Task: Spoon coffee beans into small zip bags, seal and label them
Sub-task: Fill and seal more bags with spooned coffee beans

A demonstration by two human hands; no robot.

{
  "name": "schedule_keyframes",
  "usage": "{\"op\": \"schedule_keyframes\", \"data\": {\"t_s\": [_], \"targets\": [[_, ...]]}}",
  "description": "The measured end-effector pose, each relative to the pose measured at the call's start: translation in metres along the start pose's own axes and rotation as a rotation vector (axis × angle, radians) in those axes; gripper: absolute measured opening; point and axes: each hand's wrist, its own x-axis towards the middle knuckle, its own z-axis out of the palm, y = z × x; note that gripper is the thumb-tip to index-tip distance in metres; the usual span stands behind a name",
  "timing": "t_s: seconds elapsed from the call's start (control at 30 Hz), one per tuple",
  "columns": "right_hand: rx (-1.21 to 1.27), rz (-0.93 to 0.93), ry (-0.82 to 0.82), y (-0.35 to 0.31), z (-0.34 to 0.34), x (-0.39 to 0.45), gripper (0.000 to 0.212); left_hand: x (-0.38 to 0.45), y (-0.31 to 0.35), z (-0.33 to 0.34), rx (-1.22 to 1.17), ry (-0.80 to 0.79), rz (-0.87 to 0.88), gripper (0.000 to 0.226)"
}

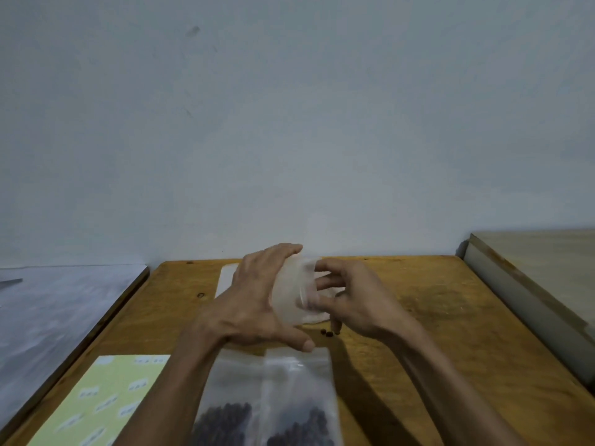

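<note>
We're looking at two filled zip bags (267, 403) lying at six o'clock on the wooden table (418, 317), beans inside; whether they're sealed we can't tell, and no labels are showing on them. We're holding an empty zip bag (291, 294) just above the table: the left hand (254, 304) is gripping its side, the right hand (351, 297) is pinching at its mouth. Loose coffee beans (328, 333) are sitting under the right hand. The label sheet (106, 403) is waiting at eight o'clock. No spoon showing.
</note>
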Motion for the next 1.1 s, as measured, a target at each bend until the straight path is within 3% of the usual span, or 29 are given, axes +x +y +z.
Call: {"op": "schedule_keyframes", "data": {"t_s": [0.07,0.13,0.3,0.4,0.47,0.53,0.63,0.73,0.83,0.93,1.1], "targets": [[0.105,0.016,-0.050,0.000,-0.001,0.001,0.033,0.004,-0.007,0.008,0.015,-0.003,0.032,0.124],[0.044,-0.011,-0.117,-0.002,-0.001,0.004,0.023,0.008,-0.010,0.013,-0.041,-0.019,0.047,0.113],[-0.025,-0.062,-0.130,0.003,-0.004,0.009,0.042,0.011,-0.017,0.019,-0.210,-0.026,0.022,0.101],[0.039,-0.064,-0.098,0.003,-0.006,0.008,0.037,0.013,-0.023,0.026,-0.207,0.006,0.002,0.095],[0.150,0.010,0.092,0.009,-0.012,0.008,0.025,0.014,-0.031,0.028,-0.222,0.078,-0.038,0.084],[-0.083,0.111,0.297,0.027,-0.023,0.010,0.028,0.015,-0.038,0.026,-0.248,0.116,-0.119,0.080],[-0.303,0.425,0.168,0.060,-0.023,0.009,0.063,0.023,-0.049,0.025,-0.264,0.057,-0.234,0.087],[-0.052,0.601,0.154,0.081,-0.005,0.012,0.076,0.037,-0.052,0.030,-0.253,-0.090,-0.306,0.091],[0.265,0.626,0.334,0.088,0.008,0.021,0.059,0.051,-0.052,0.039,-0.285,-0.163,-0.329,0.103],[0.435,0.651,0.453,0.090,0.014,0.032,0.028,0.060,-0.052,0.046,-0.304,-0.196,-0.373,0.111],[0.366,0.593,0.580,0.089,0.021,0.044,0.018,0.064,-0.056,0.048,-0.409,-0.129,-0.383,0.104]]}}
